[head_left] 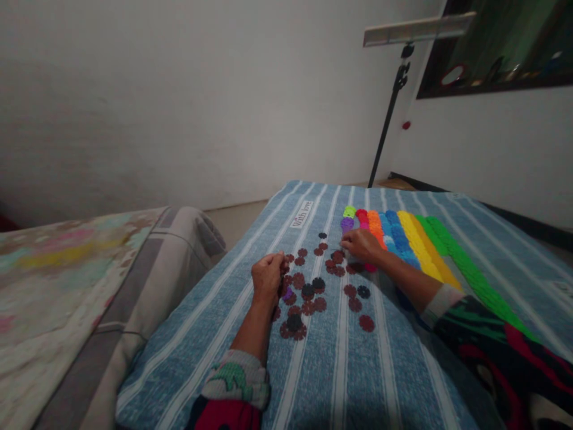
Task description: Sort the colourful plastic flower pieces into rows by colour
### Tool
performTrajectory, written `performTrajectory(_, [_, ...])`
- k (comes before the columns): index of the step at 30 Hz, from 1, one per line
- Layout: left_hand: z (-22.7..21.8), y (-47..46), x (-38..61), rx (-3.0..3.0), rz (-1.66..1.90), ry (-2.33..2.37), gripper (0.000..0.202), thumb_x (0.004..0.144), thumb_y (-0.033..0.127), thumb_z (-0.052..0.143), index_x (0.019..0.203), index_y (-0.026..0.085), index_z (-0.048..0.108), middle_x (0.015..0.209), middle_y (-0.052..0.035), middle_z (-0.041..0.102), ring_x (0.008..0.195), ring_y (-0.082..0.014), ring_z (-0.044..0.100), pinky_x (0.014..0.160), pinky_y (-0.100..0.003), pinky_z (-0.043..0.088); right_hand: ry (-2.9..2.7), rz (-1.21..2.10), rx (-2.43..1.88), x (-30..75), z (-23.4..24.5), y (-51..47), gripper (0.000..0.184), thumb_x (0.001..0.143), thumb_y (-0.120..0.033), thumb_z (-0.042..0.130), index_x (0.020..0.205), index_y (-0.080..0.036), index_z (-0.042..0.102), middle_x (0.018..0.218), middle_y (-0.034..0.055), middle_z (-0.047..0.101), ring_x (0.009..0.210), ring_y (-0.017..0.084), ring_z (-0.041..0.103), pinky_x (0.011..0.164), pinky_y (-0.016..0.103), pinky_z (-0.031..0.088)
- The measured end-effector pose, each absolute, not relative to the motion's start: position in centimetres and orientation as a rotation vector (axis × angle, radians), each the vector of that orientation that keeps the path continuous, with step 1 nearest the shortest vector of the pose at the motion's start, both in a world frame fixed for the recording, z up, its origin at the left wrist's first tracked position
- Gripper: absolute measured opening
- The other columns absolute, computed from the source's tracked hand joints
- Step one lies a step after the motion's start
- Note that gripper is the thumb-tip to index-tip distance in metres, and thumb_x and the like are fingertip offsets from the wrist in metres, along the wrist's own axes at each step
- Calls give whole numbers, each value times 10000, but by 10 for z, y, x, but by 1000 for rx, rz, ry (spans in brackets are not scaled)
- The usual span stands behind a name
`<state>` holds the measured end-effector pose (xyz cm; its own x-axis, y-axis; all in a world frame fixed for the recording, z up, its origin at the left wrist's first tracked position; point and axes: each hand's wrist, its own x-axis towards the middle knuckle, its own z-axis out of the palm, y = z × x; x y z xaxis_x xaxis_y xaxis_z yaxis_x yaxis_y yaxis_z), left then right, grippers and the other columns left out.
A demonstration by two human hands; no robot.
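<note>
Brown notched plastic discs (pixel 298 279) lie scattered on the striped cloth, with several black discs (pixel 319 283) among them. At the left edge of this scatter is my left hand (pixel 267 276), its fingers curled together over brown discs; what they pinch, if anything, is hidden. My right hand (pixel 360 243) is also closed, fingertips pressed together just below a small purple stack (pixel 347 223). I cannot make out anything in its fingertips. One purple disc (pixel 289 295) sits among the brown ones near my left hand.
Right of the scatter, discs lie in coloured rows: orange (pixel 375 224), blue (pixel 394 227), yellow (pixel 414 242) and green (pixel 474 266). Blue striped cloth (pixel 313 382) covers the table. A lamp on a black stand (pixel 387 122) rises behind. At left is another cloth-covered surface (pixel 67 310).
</note>
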<state>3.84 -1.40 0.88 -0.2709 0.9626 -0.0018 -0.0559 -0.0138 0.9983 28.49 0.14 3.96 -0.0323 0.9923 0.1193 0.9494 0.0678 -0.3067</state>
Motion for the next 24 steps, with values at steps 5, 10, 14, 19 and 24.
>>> performTrajectory(5, [8, -13, 39, 975, 1466, 1320, 293, 628, 410, 686, 614, 120, 652, 513, -12, 611, 476, -107, 542, 524, -230, 430, -2335, 384, -1627, 225, 47, -36, 187, 868, -270, 582, 912, -221, 757, 898, 25, 747, 849, 162, 658, 682, 230, 405])
performTrajectory(10, [8, -12, 38, 975, 1477, 1312, 326, 644, 440, 681, 620, 116, 650, 518, -13, 612, 471, -101, 534, 508, -223, 407, -2557, 381, -1547, 170, 50, -66, 236, 888, -364, 570, 988, -242, 745, 956, 56, 749, 914, 205, 673, 714, 260, 434])
performTrajectory(14, [10, -14, 39, 952, 1482, 1300, 349, 648, 460, 679, 621, 114, 645, 521, -17, 612, 469, -105, 539, 504, -224, 406, -2553, 291, -1682, 146, 48, -71, 288, 897, -376, 556, 1050, -202, 727, 1049, 117, 730, 981, 235, 669, 768, 287, 463])
performTrajectory(19, [11, -14, 39, 966, 1481, 1295, 361, 645, 474, 680, 603, 118, 638, 513, -18, 606, 464, -101, 524, 495, -222, 397, -2531, 307, -1738, 139, 47, -69, 270, 885, -332, 559, 1024, -175, 728, 1061, 137, 726, 988, 252, 673, 754, 298, 476])
performTrajectory(24, [7, -12, 38, 983, 1486, 1303, 367, 645, 484, 677, 618, 119, 658, 520, -17, 609, 485, -105, 530, 508, -224, 408, -2360, 470, -1779, 140, 46, -65, 207, 797, -286, 619, 955, -198, 719, 986, 85, 741, 939, 233, 678, 652, 260, 434])
